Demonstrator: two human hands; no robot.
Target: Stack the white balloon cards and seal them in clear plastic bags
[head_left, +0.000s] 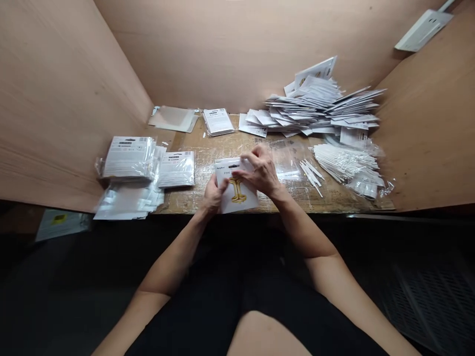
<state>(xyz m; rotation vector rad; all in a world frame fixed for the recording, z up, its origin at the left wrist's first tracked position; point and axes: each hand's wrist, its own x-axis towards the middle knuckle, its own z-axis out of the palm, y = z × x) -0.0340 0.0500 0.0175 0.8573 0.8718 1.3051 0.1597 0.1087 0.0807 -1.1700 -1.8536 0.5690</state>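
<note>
A white card packet with a gold foil balloon [237, 195] sits at the front edge of the worktable [226, 143]. It shows the word "FOIL" and a gold shape behind clear film. My left hand [214, 194] grips its left side from below. My right hand [260, 170] lies over the top edge, with fingers pinching the card and a clear plastic sleeve. The packet's upper right corner is hidden under those fingers.
A heap of white cards [315, 104] fills the back right, beside bundled white sticks [345, 163]. Loose sticks [311, 178] and a clear bag [287, 158] lie near my right hand. Bagged packets [129, 158] stack at left. Plywood walls [63, 104] enclose the table.
</note>
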